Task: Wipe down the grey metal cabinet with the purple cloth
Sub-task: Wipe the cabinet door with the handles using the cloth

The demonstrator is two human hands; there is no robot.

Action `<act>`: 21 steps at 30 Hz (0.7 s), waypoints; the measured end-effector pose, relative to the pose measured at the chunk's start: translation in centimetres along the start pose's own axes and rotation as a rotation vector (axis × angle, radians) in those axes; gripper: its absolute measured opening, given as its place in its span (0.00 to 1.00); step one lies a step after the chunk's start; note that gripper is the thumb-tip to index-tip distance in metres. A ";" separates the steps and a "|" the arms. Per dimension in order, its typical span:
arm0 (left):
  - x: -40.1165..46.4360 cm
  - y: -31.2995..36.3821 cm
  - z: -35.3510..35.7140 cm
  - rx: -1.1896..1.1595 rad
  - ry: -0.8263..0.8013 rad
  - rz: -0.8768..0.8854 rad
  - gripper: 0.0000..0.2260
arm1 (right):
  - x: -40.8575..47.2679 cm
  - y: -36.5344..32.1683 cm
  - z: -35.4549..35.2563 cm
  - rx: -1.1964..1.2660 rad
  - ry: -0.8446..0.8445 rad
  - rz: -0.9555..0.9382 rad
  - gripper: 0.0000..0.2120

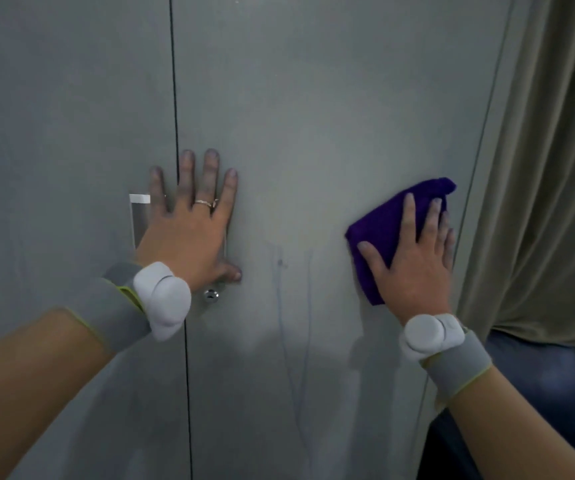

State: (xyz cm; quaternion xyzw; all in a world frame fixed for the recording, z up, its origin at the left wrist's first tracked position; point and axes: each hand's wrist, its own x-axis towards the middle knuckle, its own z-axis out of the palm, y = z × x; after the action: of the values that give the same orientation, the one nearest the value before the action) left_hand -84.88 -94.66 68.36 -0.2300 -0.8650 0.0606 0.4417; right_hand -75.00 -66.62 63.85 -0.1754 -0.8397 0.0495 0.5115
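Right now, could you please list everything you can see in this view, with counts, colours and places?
Grey metal cabinet: one, two closed doors with a dark vertical seam, filling most of the view.
Clear rectangular handle plate: one, white-topped, on the left door, partly under the left hand.
Round silver lock: one, just right of the seam, below the left hand.
Purple folded cloth: one, pressed on the right door near its right edge.
Olive-beige curtain: one, hanging right of the cabinet.
Left hand: flat across the seam, wearing rings.
Right hand: flat on the cloth.
Grey wristbands with white sensors: two, one per wrist.
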 end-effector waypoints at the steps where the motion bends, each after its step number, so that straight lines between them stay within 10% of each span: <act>1: -0.2 0.0 0.3 -0.009 0.004 0.008 0.67 | 0.0 0.2 0.1 0.019 0.008 -0.002 0.43; 21: -0.5 0.2 0.0 0.012 0.016 0.034 0.64 | -2.8 -8.9 3.4 -0.052 0.028 -0.349 0.38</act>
State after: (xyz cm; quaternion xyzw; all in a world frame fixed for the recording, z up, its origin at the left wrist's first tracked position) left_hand -84.60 -94.68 67.93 -0.2424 -0.8570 0.0714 0.4491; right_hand -78.95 -75.60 62.24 -0.0406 -0.8512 -0.0643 0.5194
